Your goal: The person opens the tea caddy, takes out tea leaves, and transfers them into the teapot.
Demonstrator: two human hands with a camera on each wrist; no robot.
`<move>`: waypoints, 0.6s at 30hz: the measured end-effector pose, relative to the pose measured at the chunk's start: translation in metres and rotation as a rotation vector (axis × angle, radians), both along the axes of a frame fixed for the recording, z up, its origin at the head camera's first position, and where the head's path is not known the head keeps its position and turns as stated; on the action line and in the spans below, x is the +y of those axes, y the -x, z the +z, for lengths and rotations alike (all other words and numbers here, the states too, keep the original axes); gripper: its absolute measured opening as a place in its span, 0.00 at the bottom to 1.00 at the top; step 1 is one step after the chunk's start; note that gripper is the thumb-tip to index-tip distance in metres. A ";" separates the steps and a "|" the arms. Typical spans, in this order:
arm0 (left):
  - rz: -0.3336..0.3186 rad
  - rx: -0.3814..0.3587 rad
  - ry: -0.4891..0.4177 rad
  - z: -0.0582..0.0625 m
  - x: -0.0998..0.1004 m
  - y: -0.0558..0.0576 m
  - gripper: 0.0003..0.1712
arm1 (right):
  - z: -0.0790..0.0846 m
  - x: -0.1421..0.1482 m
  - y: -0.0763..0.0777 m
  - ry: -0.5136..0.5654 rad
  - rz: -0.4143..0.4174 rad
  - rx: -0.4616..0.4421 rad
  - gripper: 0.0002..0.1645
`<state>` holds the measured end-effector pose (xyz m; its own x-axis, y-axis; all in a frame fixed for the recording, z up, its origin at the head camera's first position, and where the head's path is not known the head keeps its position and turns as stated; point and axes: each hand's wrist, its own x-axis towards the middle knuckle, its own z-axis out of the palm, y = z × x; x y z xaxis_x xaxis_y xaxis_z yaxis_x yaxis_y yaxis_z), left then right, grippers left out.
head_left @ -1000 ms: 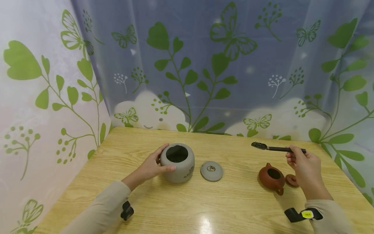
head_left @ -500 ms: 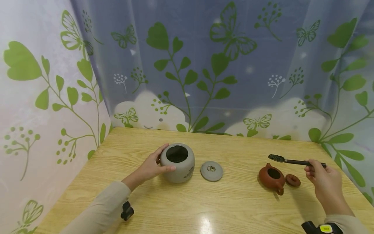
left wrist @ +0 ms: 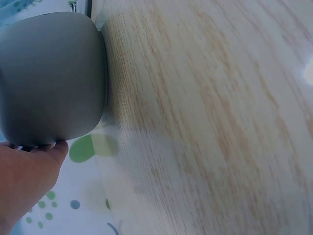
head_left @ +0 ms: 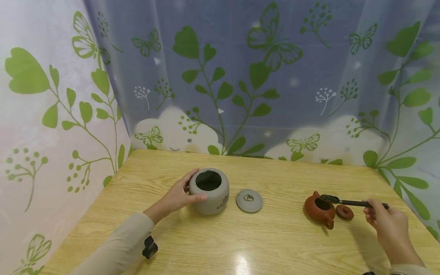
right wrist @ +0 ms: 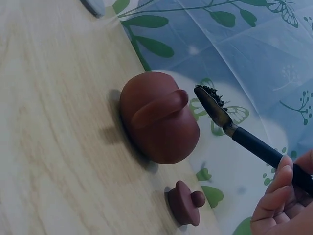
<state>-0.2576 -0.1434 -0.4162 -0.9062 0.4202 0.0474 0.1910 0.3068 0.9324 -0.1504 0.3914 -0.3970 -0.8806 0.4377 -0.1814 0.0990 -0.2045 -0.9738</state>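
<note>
My left hand (head_left: 178,198) grips the side of a round grey tea jar (head_left: 216,200), thumb at its front. The jar stands uncovered, with a dark inside; the left wrist view shows its plain grey wall (left wrist: 54,73). Between thumb and fingers my right hand (head_left: 391,223) pinches the black handle of a tea scoop (head_left: 355,203). Dark loose tea leaves (right wrist: 213,95) lie heaped in the scoop's bowl. In the head view that bowl overlaps the open mouth of a reddish-brown clay teapot (head_left: 312,212); the right wrist view shows it raised above the pot.
The grey jar lid (head_left: 249,205) with a ring on top lies right of the jar. Beside the teapot sits its small brown lid (head_left: 345,212). A patterned curtain (head_left: 233,95) borders the wooden table (head_left: 206,248) at the back and sides.
My right hand has moved right and toward me, bringing the loaded scoop from behind the teapot down to its mouth. My left hand and the jar have stayed in place.
</note>
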 end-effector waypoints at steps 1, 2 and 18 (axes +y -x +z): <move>0.001 0.000 0.000 0.000 0.000 0.000 0.56 | -0.001 0.000 -0.001 -0.007 0.004 -0.003 0.16; 0.000 0.000 0.000 0.001 0.000 0.000 0.56 | -0.002 0.000 -0.001 -0.017 0.009 -0.008 0.17; -0.006 0.005 0.003 0.000 0.000 0.002 0.55 | -0.003 0.000 0.000 -0.290 0.022 -0.119 0.17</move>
<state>-0.2592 -0.1436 -0.4166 -0.9032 0.4261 0.0510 0.1979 0.3081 0.9306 -0.1506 0.3916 -0.3999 -0.8706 0.4673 -0.1541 0.2169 0.0835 -0.9726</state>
